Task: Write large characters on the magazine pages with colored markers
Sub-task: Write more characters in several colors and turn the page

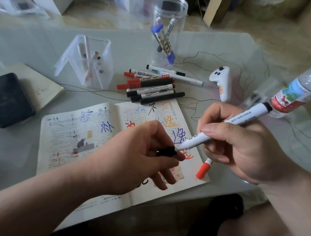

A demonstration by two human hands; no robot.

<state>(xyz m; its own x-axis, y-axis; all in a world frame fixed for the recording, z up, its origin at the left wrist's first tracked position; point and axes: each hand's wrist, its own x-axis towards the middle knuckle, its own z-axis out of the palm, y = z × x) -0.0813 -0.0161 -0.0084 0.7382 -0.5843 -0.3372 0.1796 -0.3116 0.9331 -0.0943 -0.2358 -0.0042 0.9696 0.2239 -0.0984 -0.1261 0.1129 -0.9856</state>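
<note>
Now the right hand (246,146) grips a white marker (247,118), likely light and smooth, by its middle. The left hand (135,154) pinches what looks like its black cap (166,152), above the thin magazine (78,126) at the bench's (20,151) front edge.

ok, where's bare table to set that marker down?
Free: table left of the magazine, below the phone; also behind the controller, right of the round jar. Crowded: marker pile above the right page, beside the square holder.
</note>
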